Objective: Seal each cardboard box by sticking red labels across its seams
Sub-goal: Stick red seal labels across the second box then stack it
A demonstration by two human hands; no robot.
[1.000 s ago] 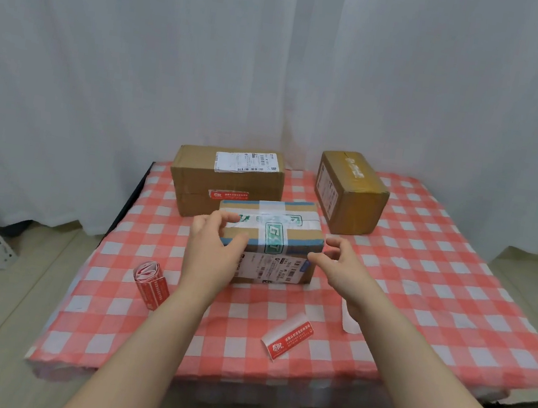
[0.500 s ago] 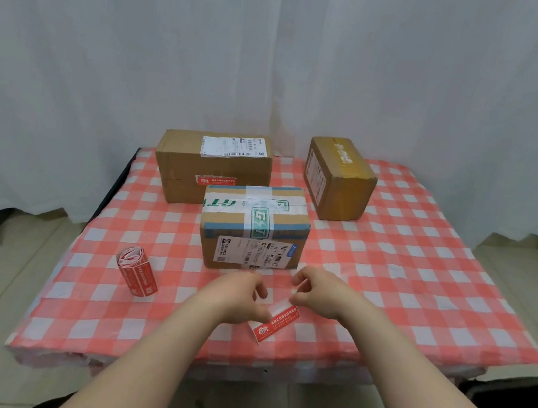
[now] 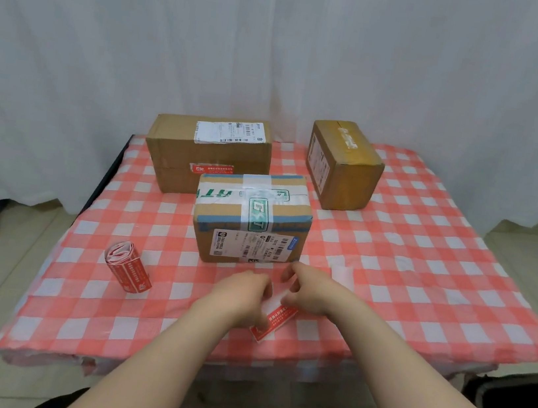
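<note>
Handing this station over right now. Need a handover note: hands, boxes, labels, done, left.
Hands: left hand and right hand both pinch one red label near the front edge of the table, apparently peeling it.
The label roll lies front left.
Done: rear-left box shows a stuck label across its front seam.
Left: taped middle box and rear-right box show no red label on visible faces. The held one likely goes on the middle box.
</note>
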